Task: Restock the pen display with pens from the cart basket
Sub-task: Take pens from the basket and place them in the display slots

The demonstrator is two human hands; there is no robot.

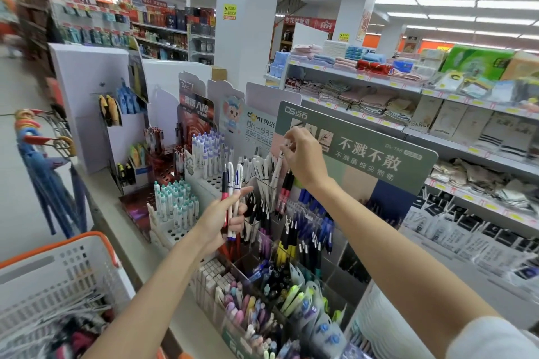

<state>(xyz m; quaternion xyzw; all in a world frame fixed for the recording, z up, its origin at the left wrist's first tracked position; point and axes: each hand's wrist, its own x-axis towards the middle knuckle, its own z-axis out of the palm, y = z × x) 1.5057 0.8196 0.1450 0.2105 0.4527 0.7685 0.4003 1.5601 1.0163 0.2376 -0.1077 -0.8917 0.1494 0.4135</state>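
My left hand [223, 220] grips a small bunch of pens [232, 192], one red and two white, held upright in front of the pen display [262, 213]. My right hand [304, 156] reaches higher and pinches the top of a white pen [280, 160] that stands among the white pens in the upper rack. The display's slots hold black, red, blue and white pens in rows. The white cart basket [62, 268] with an orange rim sits at the lower left, with pens lying inside it.
A green sign board [379, 151] rises behind the display. Other pen stands [175, 207] sit to the left, and highlighters and erasers [256, 300] fill trays in front. Shelves of towels and socks [437, 131] run along the right. Umbrellas [55, 183] hang at left.
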